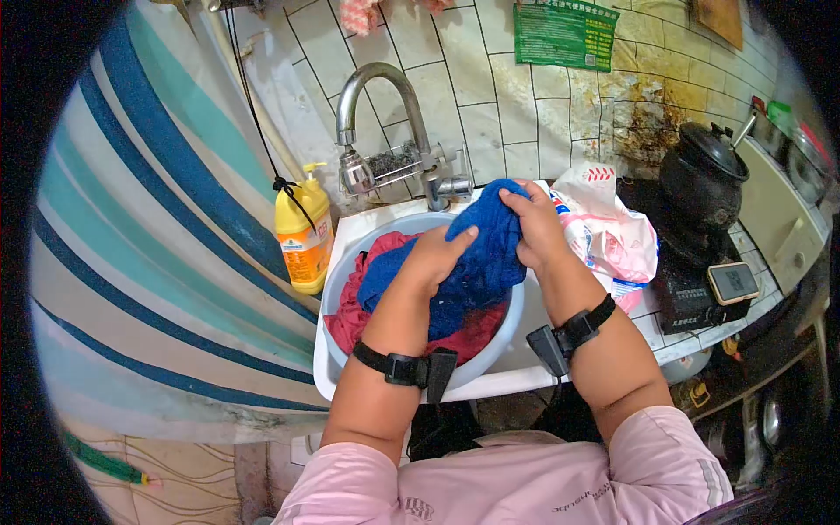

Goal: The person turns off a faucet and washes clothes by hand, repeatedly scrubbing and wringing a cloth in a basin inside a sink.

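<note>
A soaked-looking blue cloth [490, 262], perhaps a towel, is bunched between my two hands above a light blue basin [506, 339]. My left hand [442, 252] closes on its left side, thumb on top. Higher up at the right, my right hand [537, 226] pinches the cloth's upper edge between thumb and fingers. The lower part of the blue cloth hangs into the basin. Beneath it lies a crumpled red cloth [348, 308], partly covered. The basin stands in a white sink [516, 382].
Behind the basin rises a curved metal faucet [385, 74]. A yellow pump bottle [303, 236] hangs at the left by a striped curtain [166, 219]. To the right are a pink-and-white plastic bag [612, 236], a black pot [704, 175] on a stove, and a small display device [733, 283].
</note>
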### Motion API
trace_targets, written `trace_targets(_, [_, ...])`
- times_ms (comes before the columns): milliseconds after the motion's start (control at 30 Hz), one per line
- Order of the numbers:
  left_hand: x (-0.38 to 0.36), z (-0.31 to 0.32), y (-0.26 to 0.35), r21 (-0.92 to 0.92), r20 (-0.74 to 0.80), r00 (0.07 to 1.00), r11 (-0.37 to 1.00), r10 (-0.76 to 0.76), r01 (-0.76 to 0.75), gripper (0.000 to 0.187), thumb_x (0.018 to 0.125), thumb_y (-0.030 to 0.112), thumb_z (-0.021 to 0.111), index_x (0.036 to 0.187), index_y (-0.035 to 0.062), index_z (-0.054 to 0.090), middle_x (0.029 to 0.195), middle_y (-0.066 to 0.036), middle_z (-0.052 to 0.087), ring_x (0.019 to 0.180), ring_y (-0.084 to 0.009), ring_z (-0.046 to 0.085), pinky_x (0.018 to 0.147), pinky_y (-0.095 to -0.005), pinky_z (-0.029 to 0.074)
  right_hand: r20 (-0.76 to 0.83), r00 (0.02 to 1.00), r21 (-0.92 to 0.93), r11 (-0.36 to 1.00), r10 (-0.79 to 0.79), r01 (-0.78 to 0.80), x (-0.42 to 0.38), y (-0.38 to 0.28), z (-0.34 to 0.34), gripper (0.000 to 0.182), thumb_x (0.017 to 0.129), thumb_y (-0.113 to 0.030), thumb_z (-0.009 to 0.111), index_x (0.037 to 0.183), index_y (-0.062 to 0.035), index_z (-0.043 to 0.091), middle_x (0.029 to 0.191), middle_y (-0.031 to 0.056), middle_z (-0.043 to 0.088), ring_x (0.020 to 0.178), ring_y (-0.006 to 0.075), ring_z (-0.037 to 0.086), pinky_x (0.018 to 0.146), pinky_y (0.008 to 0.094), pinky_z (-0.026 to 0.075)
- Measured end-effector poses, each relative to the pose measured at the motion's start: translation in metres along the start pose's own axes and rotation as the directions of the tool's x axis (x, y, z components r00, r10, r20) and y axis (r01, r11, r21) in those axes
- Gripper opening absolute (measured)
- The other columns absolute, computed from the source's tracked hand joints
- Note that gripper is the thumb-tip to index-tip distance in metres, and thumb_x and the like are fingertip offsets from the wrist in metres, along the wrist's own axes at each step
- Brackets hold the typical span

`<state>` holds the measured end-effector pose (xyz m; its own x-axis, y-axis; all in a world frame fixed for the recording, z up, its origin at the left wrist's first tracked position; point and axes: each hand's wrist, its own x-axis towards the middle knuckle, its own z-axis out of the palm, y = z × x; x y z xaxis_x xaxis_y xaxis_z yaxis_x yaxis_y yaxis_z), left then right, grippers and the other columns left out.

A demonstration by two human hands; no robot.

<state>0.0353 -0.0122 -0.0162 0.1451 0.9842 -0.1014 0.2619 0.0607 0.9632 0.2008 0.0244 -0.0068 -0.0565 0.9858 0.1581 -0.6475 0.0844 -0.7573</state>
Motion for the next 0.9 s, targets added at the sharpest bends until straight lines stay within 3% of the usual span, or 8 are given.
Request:
trace_targets(200, [0.021,0.009,-0.016,-0.359,-0.331,0.944,0.927,-0.015,-0.111,0.043,0.095,0.035,0.053,0.113,-0.0038,0.058,0.103,-0.016,0.064,0.088,-0.0225,0.062,0.078,-0.0365,0.049,0.289,0.820,-0.079,0.866,0.494,-0.493,-0.005,0.004,-0.002,0.023,0.086,-0.016,0.064,0.104,-0.0034,0.058,0.087,0.0099,0.065,0.073,0.0211,0.064,0.068,0.0351,0.055])
trace_targets(333, [0.018,0.010,-0.006,-0.335,-0.450,0.891,0.936,-0.059,-0.107,0.048,0.097,0.036,0.048,0.123,-0.0042,0.048,0.112,-0.019,0.060,0.094,-0.0276,0.061,0.080,-0.0425,0.050,0.154,0.906,-0.259,0.901,0.393,-0.347,-0.002,0.027,-0.002,0.033,0.087,-0.026,0.064,0.108,-0.0021,0.058,0.097,0.0135,0.065,0.081,0.0219,0.065,0.072,0.0365,0.053])
trace_targets(400, [0.006,0.010,0.010,-0.389,-0.501,0.857,0.916,-0.119,-0.100,0.050,0.097,0.037,0.047,0.126,-0.0040,0.045,0.115,-0.020,0.059,0.096,-0.0292,0.060,0.080,-0.0451,0.050,0.166,0.986,-0.751,0.644,-0.035,0.149,0.002,0.030,-0.002,0.039,0.086,-0.029,0.067,0.109,-0.0007,0.057,0.099,0.0153,0.064,0.088,0.0219,0.063,0.077,0.0340,0.050])
trace_targets(533, [0.002,-0.006,0.017,-0.568,-0.604,0.787,0.762,-0.129,-0.311,0.047,0.098,0.038,0.046,0.127,0.0012,0.043,0.111,-0.019,0.059,0.093,-0.0311,0.064,0.077,-0.0479,0.054,0.119,0.979,-0.570,0.818,0.168,-0.071,-0.012,0.021,0.006,0.040,0.083,-0.030,0.069,0.107,-0.0006,0.057,0.100,0.0161,0.062,0.091,0.0215,0.061,0.077,0.0318,0.048])
trace_targets(600, [-0.004,-0.011,0.021,-0.587,-0.600,0.788,0.746,-0.140,-0.314,0.038,0.100,0.034,0.042,0.118,0.0009,0.046,0.106,-0.016,0.059,0.091,-0.0281,0.064,0.079,-0.0454,0.054,0.262,0.925,-0.737,0.561,-0.276,0.377,-0.010,0.022,0.006,0.038,0.083,-0.030,0.068,0.105,-0.0014,0.058,0.096,0.0142,0.062,0.089,0.0206,0.060,0.074,0.0310,0.048])
trace_targets(667, [-0.003,-0.006,0.021,-0.607,-0.599,0.785,0.730,-0.160,-0.315,0.039,0.100,0.034,0.041,0.119,0.0014,0.047,0.104,-0.015,0.060,0.089,-0.0275,0.064,0.075,-0.0438,0.055,0.330,0.898,-0.719,0.540,-0.290,0.438,-0.008,0.016,0.002,0.030,0.087,-0.026,0.061,0.103,-0.0005,0.058,0.091,0.0135,0.063,0.082,0.0212,0.063,0.067,0.0303,0.050])
trace_targets(733, [0.005,-0.001,0.007,-0.606,-0.453,0.884,0.767,-0.114,-0.211,0.039,0.100,0.034,0.042,0.120,0.0013,0.047,0.105,-0.015,0.059,0.090,-0.0274,0.063,0.073,-0.0433,0.055,0.440,0.870,-0.185,0.970,0.225,-0.158,-0.019,0.004,0.007,0.023,0.089,-0.015,0.054,0.105,0.0018,0.057,0.088,0.0147,0.065,0.074,0.0218,0.065,0.060,0.0298,0.053])
trace_targets(900, [0.022,0.004,-0.011,-0.642,-0.371,0.926,0.739,-0.063,-0.206,0.033,0.100,0.032,0.042,0.112,0.0032,0.054,0.099,-0.013,0.064,0.084,-0.0256,0.066,0.073,-0.0415,0.056,0.017,0.988,-0.504,0.855,0.153,-0.124,0.001,0.011,-0.005,0.037,0.089,-0.022,0.057,0.114,0.0057,0.053,0.095,0.0200,0.066,0.082,0.0272,0.068,0.070,0.0334,0.055])
